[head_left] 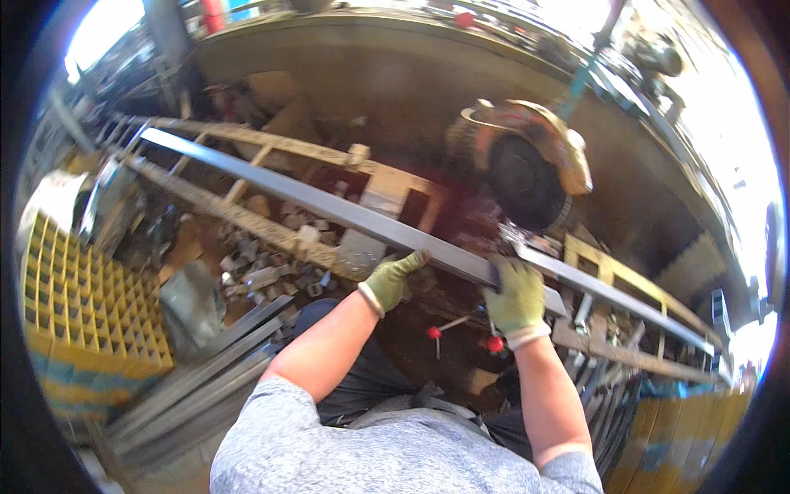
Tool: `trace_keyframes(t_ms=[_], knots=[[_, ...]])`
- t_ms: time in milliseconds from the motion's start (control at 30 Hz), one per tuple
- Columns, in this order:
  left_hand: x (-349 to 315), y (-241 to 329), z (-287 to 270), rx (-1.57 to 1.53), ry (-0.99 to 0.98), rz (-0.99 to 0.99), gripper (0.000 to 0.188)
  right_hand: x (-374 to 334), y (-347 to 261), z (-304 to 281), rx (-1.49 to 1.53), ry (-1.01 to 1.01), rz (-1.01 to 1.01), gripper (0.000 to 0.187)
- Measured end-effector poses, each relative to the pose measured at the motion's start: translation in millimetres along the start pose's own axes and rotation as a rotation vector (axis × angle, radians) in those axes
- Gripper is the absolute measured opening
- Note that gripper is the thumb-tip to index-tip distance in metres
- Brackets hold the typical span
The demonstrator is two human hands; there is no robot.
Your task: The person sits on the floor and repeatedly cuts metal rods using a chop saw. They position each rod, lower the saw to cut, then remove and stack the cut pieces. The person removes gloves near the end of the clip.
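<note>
A long grey metal bar (321, 202) slants across a yellowish roller frame (247, 216), from far left to near right. My left hand (390, 285), in a green work glove, grips its near edge; some fingers are hidden. My right hand (516, 298), gloved likewise, is wrapped over the bar close to its right end. Just beyond my right hand stands a cut-off saw (564, 152) with a large dark disc (527, 183), raised above the bar. A second metal bar (617, 295) lies on the right-hand part of the frame.
Two red-knobbed levers (434, 333) stick out in front of me. Small metal offcuts (263, 272) are heaped under the frame. Yellow-ended stacked tubes (90, 300) stand at left, beside loose dark bars (206, 362). Yellow stock (683, 436) sits at lower right. A wall (354, 74) rises behind.
</note>
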State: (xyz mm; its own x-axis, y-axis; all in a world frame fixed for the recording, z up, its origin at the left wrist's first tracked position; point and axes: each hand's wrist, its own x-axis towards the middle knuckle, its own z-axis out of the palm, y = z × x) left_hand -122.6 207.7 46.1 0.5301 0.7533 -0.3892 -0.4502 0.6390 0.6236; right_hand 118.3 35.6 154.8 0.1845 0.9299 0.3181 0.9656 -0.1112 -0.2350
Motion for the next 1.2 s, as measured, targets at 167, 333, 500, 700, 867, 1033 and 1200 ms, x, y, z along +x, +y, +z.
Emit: trace_keyframes(t_ms=[167,333,500,700,867,1033,1200], knots=[[45,80,-65,-0.631,0.29,0.512,0.059,-30,8,18,0.095,0.021,0.055,0.067],[39,73,-68,-0.484,0.051,0.532,0.034,-38,35,3,-0.004,0.169,-0.107,0.065],[-7,84,-31,-0.528,-0.386,0.596,0.039,-32,63,-19,-0.005,0.221,-0.138,0.062],[-118,139,-12,-0.175,-0.417,0.863,0.044,-18,44,-5,0.161,0.33,-0.18,0.065],[-217,155,6,0.111,-0.433,1.052,0.05,-16,22,6,0.358,0.352,-0.232,0.077],[-290,128,6,0.247,-0.314,1.109,0.05,-19,5,19,0.415,0.366,-0.27,0.073],[-335,104,14,0.301,-0.372,1.078,0.055,-14,-6,25,0.46,0.313,-0.305,0.076]])
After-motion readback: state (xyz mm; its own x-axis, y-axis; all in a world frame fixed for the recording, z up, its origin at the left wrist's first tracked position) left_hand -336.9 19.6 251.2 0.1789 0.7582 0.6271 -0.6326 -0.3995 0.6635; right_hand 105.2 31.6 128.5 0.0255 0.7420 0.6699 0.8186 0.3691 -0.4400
